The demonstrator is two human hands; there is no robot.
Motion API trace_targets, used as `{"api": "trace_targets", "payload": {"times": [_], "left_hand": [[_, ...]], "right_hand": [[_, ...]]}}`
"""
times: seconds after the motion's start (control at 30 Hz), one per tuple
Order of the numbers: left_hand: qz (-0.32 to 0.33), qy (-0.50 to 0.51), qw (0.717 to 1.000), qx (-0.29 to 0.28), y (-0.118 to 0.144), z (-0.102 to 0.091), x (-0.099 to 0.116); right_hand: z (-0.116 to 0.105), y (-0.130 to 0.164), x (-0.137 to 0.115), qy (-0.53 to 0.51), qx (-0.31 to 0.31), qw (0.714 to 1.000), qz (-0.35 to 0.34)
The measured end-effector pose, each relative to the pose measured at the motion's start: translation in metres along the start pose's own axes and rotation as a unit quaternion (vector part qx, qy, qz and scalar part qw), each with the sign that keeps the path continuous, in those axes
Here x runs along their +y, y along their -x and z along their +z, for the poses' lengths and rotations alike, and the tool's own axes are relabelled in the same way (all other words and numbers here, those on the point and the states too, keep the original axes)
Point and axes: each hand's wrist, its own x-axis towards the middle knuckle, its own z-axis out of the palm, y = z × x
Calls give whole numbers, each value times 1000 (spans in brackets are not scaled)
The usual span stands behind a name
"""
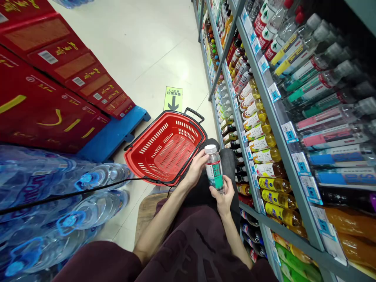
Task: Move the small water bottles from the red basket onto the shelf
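A clear bottle (214,169) with a white cap and a green-and-white label reading SODA is held upright above my lap. My left hand (197,167) grips it near the cap on its left side. Around its lower right side, the fingers of my right hand (225,195) are closed. Just beyond my left hand, a red shopping basket (173,150) with a dark rim and handle sits on the floor; I see nothing inside it.
Shelves (249,51) of bottled drinks run along the right. Stacked red cartons (55,78) rest on a blue pallet (123,131) at left, near large water bottles (96,203). A wooden stool (147,211) is beneath me. A green exit sign (173,98) marks the floor.
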Motion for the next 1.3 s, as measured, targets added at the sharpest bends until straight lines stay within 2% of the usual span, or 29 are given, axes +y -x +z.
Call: {"api": "trace_targets", "payload": {"times": [0.13, 0.23, 0.4, 0.5, 0.87, 1.2, 1.3], "left_hand": [[29, 33, 999, -10, 6, -5, 6], [51, 55, 997, -18, 11, -5, 11], [87, 70, 992, -54, 17, -7, 14], [106, 51, 992, -55, 19, -10, 14], [122, 14, 991, -56, 18, -13, 11], [122, 8, 991, -47, 18, -8, 11], [114, -2, 992, -51, 17, -9, 10]], "right_hand": [[5, 3, -5, -99, -97, 989, 58], [13, 10, -14, -161, -168, 966, 112], [23, 18, -26, -216, -242, 928, 185], [26, 19, -30, -235, -238, 920, 204], [28, 19, -35, -206, -223, 926, 225], [24, 17, -22, -219, -227, 925, 211], [27, 17, -17, -219, -203, 937, 182]]}}
